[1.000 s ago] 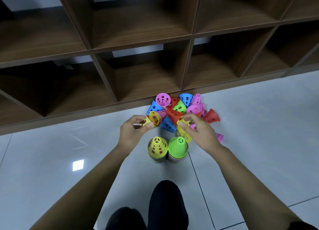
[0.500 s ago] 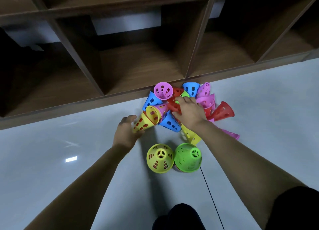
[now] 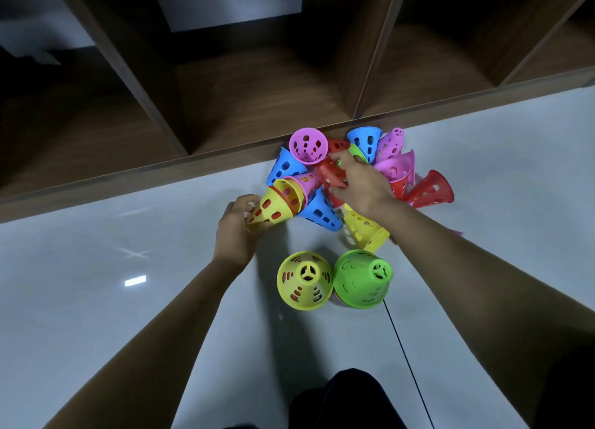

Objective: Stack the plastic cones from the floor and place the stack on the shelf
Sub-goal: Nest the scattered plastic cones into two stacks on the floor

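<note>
Two hands are in the cone pile (image 3: 351,171) on the floor (image 3: 128,300), against the shelf (image 3: 257,87) base. Left hand (image 3: 236,235) grip holds the narrow end of a yellow cone (image 3: 270,209). Right hand (image 3: 363,184) grip is curled over a red cone (image 3: 331,174). Step: gathering. Next move probably needs both nested onto the yellow stack (image 3: 304,280) or green stack (image 3: 362,279).

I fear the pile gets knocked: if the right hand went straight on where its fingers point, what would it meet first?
Probably the pink cone at the shelf edge, just beyond the red cone that the right hand grips; depth is unclear.
</note>
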